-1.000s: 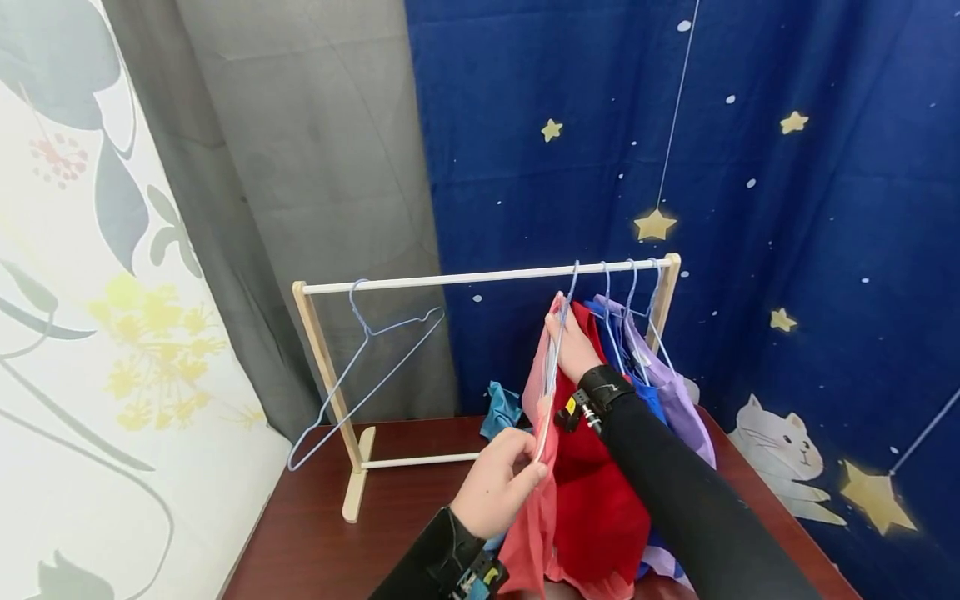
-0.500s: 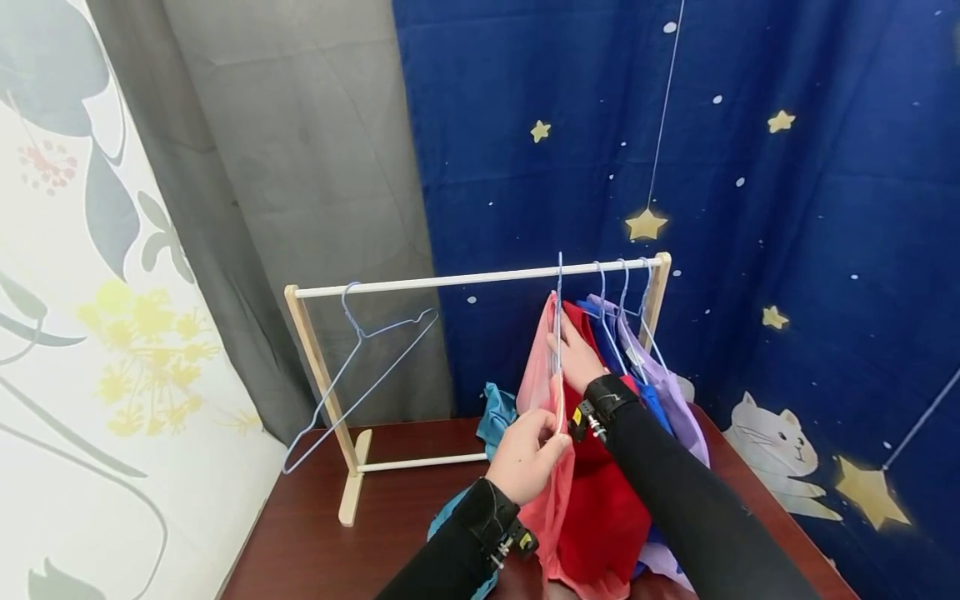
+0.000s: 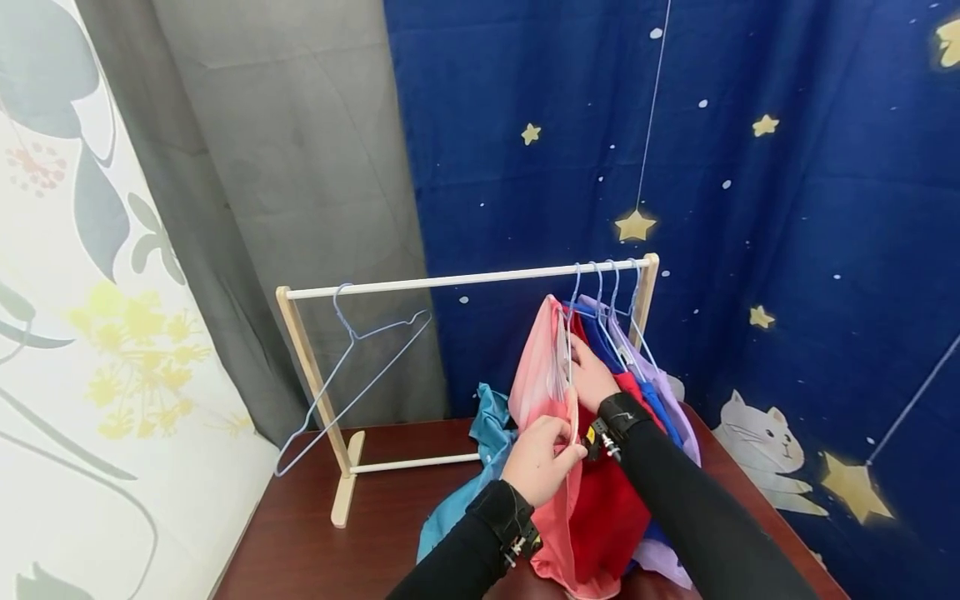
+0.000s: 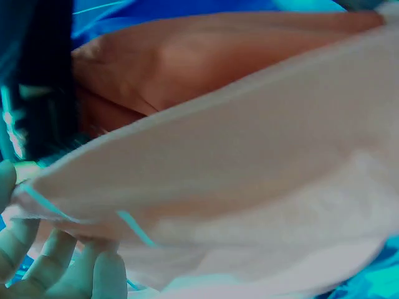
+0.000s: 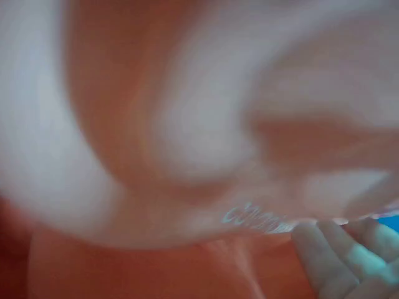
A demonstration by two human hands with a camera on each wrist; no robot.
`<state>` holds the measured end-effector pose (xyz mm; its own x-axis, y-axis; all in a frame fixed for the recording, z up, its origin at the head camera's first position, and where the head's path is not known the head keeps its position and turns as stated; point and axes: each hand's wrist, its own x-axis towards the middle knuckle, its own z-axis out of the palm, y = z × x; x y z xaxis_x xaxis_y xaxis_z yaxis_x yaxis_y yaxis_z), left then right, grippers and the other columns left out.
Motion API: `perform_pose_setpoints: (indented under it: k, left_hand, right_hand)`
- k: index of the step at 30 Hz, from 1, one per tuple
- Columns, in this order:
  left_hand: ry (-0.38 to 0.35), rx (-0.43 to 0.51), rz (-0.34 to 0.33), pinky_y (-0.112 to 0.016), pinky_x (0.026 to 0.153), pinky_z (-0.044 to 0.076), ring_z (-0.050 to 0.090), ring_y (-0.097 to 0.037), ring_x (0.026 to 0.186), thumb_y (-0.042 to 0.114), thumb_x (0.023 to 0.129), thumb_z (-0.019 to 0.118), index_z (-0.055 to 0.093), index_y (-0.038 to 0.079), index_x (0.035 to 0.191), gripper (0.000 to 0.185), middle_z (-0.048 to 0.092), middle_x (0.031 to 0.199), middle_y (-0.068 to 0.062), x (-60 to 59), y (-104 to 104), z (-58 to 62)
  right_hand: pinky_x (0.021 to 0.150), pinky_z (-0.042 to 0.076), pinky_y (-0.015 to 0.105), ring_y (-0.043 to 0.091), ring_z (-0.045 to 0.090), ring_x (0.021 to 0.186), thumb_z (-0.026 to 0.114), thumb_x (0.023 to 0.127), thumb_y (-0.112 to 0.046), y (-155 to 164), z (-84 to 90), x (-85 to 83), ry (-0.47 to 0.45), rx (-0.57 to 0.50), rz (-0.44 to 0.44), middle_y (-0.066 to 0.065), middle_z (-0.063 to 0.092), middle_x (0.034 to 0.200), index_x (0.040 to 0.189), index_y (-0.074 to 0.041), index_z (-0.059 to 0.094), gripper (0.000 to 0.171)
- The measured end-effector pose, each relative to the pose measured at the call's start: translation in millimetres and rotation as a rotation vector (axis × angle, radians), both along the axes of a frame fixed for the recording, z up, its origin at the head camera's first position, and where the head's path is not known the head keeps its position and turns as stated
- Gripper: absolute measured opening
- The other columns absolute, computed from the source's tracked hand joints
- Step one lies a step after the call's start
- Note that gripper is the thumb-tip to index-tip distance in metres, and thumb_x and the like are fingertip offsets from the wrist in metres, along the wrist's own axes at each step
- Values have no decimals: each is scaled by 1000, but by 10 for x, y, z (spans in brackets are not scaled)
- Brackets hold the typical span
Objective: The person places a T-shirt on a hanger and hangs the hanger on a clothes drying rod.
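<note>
A pink shirt (image 3: 534,367) hangs at the rack's right half, around a light blue hanger (image 3: 577,283) whose hook is at the rail. With thumb and fingers, my left hand (image 3: 543,458) pinches the shirt's front edge; its fingers (image 4: 53,265) curl at the cloth in the left wrist view. Higher up, my right hand (image 3: 590,377) holds the shirt beside the hanger, fingertips partly hidden by fabric. In the right wrist view its fingers (image 5: 336,261) meet the shirt's edge near pale lettering. A red garment (image 3: 603,500) hangs directly to the right.
Blue and purple garments (image 3: 670,404) hang on several hangers near the right post of the wooden rack (image 3: 480,277). One bare hanger (image 3: 352,336) hangs at the left end. A teal cloth (image 3: 465,500) lies on the dark red table (image 3: 300,533), beside my left forearm.
The hanger's hook has come down onto the rail and shifted right. Both hands have moved slightly right and down, and the pink shirt spreads wider to the left. More teal cloth shows.
</note>
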<state>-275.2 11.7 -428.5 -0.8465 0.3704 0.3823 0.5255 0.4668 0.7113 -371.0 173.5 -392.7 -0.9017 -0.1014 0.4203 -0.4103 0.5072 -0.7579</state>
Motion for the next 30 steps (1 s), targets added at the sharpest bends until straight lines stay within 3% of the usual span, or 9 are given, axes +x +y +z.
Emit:
perform_pose_setpoints:
  k: [2, 4, 9, 14, 19, 24, 30]
  left_hand:
    - [33, -22, -2, -26, 82, 50, 60, -15, 91, 28, 97, 68, 65, 18, 101, 12, 59, 100, 6, 8, -37, -54]
    - [61, -38, -9, -28, 87, 50, 61, -18, 97, 31, 98, 66, 65, 17, 106, 15, 59, 106, 5, 24, -87, -84]
    - [112, -52, -17, -33, 92, 50, 61, -18, 104, 32, 100, 61, 65, 14, 113, 22, 60, 112, 4, 80, -257, -120]
    - [127, -86, 21, -37, 93, 51, 61, -17, 105, 29, 101, 60, 64, 14, 116, 22, 60, 116, 2, 95, -472, -185]
    - [115, -134, 126, -39, 92, 52, 62, -17, 104, 27, 101, 61, 65, 15, 115, 18, 60, 115, 1, 69, -772, -262]
    - [90, -158, 200, -37, 87, 53, 60, -14, 96, 26, 100, 62, 65, 15, 113, 17, 59, 112, 1, 87, -1037, -347]
    - [123, -208, 297, -43, 94, 51, 61, -18, 107, 23, 98, 65, 66, 12, 114, 19, 61, 115, -3, 129, -1301, -429]
  right_hand:
    - [104, 42, 54, 41, 54, 127, 42, 106, -11, 48, -32, -68, -51, -37, -31, 27, 51, 144, 155, -3, 32, 51]
    - [99, 47, 52, 40, 57, 123, 41, 104, -8, 48, 17, 22, -49, -86, -61, 27, 52, 142, 154, -2, 33, 51]
    - [97, 48, 49, 37, 60, 115, 45, 101, -3, -25, 231, 259, 82, -159, -99, 23, 57, 131, 145, 1, 46, 44]
    - [97, 46, 48, 33, 59, 111, 47, 99, -3, -186, 478, 480, 151, -159, -52, 21, 59, 126, 138, 1, 51, 40]
    - [89, 52, 43, 28, 61, 108, 47, 101, -7, -456, 578, 616, 70, -171, 53, 18, 59, 128, 138, -4, 53, 38]
    - [81, 56, 39, 30, 62, 106, 50, 102, -9, -736, 500, 715, -29, -240, 164, 17, 58, 125, 137, -5, 54, 36]
    - [80, 55, 36, 28, 61, 102, 52, 101, -5, -997, 160, 724, -91, -294, 197, 19, 58, 126, 136, 0, 55, 35]
